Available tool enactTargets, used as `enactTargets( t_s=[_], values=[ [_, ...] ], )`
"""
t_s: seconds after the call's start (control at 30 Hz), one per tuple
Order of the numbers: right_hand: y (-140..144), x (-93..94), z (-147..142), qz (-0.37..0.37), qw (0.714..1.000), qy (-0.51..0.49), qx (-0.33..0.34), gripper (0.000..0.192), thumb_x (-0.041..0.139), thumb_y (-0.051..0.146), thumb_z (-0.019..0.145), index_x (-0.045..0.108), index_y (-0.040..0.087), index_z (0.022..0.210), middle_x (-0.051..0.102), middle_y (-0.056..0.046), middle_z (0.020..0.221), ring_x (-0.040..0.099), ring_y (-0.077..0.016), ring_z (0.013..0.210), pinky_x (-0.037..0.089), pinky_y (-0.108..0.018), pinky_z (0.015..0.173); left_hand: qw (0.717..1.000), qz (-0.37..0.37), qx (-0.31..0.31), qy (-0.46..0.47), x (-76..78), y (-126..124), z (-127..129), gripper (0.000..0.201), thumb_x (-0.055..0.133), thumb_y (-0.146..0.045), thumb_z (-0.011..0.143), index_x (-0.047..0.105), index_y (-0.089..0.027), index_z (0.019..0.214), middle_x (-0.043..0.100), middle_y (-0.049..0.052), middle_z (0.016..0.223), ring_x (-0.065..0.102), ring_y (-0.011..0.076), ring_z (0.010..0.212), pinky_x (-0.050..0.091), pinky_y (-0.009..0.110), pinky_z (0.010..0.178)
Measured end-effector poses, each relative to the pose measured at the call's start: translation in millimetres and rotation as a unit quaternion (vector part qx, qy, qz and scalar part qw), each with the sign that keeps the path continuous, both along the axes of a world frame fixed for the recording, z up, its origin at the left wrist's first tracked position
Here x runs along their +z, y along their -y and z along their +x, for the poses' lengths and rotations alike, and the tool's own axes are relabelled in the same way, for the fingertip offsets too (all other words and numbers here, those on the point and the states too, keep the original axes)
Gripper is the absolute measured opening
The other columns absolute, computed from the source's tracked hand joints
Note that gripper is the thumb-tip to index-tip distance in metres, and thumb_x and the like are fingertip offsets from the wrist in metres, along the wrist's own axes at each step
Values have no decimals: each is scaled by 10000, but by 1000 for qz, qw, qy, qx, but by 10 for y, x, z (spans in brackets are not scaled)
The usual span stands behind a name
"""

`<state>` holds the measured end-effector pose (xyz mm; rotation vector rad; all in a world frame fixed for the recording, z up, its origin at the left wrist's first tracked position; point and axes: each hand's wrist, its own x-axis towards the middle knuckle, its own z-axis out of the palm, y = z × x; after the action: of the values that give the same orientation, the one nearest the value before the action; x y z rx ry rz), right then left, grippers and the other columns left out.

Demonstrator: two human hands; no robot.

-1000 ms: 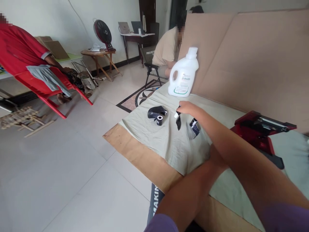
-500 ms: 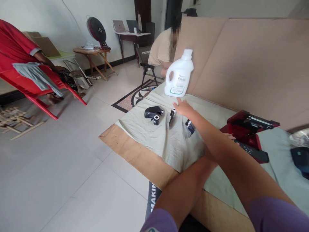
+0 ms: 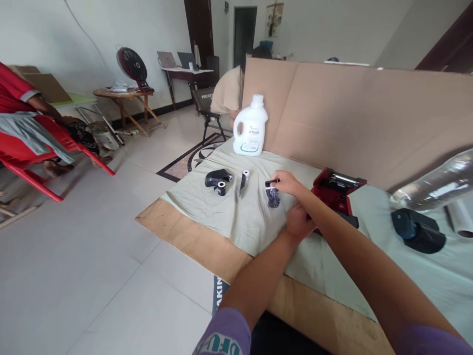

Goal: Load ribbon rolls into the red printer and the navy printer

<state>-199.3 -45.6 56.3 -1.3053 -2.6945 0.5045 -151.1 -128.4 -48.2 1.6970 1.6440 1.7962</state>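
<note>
The fingers of the right hand (image 3: 287,181) are pinched on a small black roll (image 3: 272,183), lifted just clear of the cloth (image 3: 258,222). Directly beneath them lies a dark crumpled wrapper (image 3: 273,197), touching or nearly touching the roll; which, I cannot tell. The left hand (image 3: 298,223) rests nearer the body, just behind the right, palm down on the cloth; its fingers are hidden under the right forearm, so their state cannot be told. Its far side sits against the red printer (image 3: 334,190), whose lid stands open.

Judging by how things lie, the work is at an early point: one roll is in hand and not yet in the printer, while two more rolls sit untouched to the left of the fingers, a white-cored roll (image 3: 244,176) near and a black roll (image 3: 221,187) farther out beside a black curved strip (image 3: 216,176). Beyond the fingers a white jug (image 3: 250,127) stands upright against the cardboard wall (image 3: 362,118). Well to the right lie a black device (image 3: 417,230) and a clear bottle (image 3: 436,183). The tabletop (image 3: 177,224) edge shows bare wood.
</note>
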Motion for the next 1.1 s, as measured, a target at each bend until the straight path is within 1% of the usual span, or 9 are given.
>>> enactTargets(
  t_s=[0.07, 0.13, 0.23, 0.4, 0.57, 0.7, 0.87, 0.97, 1.1],
  values=[
    [-30, 75, 221, 4, 985, -160, -59, 156, 621, 231, 794, 662, 184, 936, 729, -75, 1091, 661, -223, 1027, 513, -311, 864, 1000, 16, -15, 9, 28, 14, -11, 105, 691, -224, 792, 701, -192, 892, 723, 78, 938, 686, 252, 928, 586, 389, 834],
    [-36, 148, 472, -26, 940, -322, -112, 169, 658, 277, 756, 638, 196, 903, 720, -81, 1065, 657, -241, 1004, 518, -355, 861, 998, 45, -33, 26, 60, 30, -18, 116, 647, -226, 849, 693, -195, 951, 729, 83, 988, 680, 236, 979, 561, 401, 907],
    [35, 239, 862, -104, 873, -464, -113, 251, 720, 352, 704, 626, 211, 889, 707, -57, 973, 650, -223, 916, 515, -360, 829, 995, 77, -50, 36, 98, 55, -19, 175, 600, -253, 916, 682, -201, 1062, 727, 90, 1087, 667, 218, 1070, 528, 408, 983],
    [190, 302, 1400, -180, 810, -554, -68, 351, 765, 460, 700, 641, 235, 940, 680, -10, 910, 614, -169, 818, 494, -315, 751, 995, 80, -58, 21, 121, 81, -28, 197, 557, -298, 956, 681, -190, 1065, 709, 100, 1110, 653, 214, 1085, 521, 403, 985],
    [198, 203, 1746, -279, 772, -570, -18, 436, 785, 413, 715, 636, 234, 1083, 687, -15, 947, 603, -153, 789, 485, -306, 715, 998, 65, 8, 1, 218, 92, -79, 304, 613, -348, 921, 637, -198, 1184, 666, 116, 1178, 635, 236, 1090, 540, 381, 901],
    [181, 131, 1867, -355, 774, -521, 65, 358, 782, 344, 742, 632, 216, 1041, 692, -25, 961, 648, -177, 862, 521, -330, 795, 998, 58, 37, -7, 329, 93, -124, 422, 662, -329, 890, 588, -212, 1289, 672, 106, 1204, 648, 203, 952, 544, 360, 842],
    [149, 112, 1895, -348, 799, -477, 113, 269, 763, 241, 727, 626, 221, 956, 683, 3, 922, 652, -172, 897, 518, -324, 841, 995, 76, 15, -59, 334, 93, -155, 412, 685, -366, 896, 626, -223, 1278, 684, 99, 1159, 662, 234, 1044, 551, 392, 920],
    [122, 144, 1952, -332, 828, -438, 113, 242, 710, 247, 743, 674, 209, 979, 693, -16, 945, 639, -168, 863, 512, -322, 824, 992, 102, 0, -70, 291, 111, -186, 356, 610, -316, 951, 636, -236, 1297, 679, 99, 1180, 662, 231, 1085, 550, 386, 943],
    [119, 246, 2045, -251, 890, -376, 58, 251, 619, 360, 832, 722, 221, 1013, 709, -38, 1022, 619, -177, 843, 492, -313, 750, 987, 92, -6, -130, 257, 155, -230, 383, 541, -221, 971, 638, -291, 1334, 632, 87, 1272, 615, 233, 1189, 516, 392, 1004]
  ],
)
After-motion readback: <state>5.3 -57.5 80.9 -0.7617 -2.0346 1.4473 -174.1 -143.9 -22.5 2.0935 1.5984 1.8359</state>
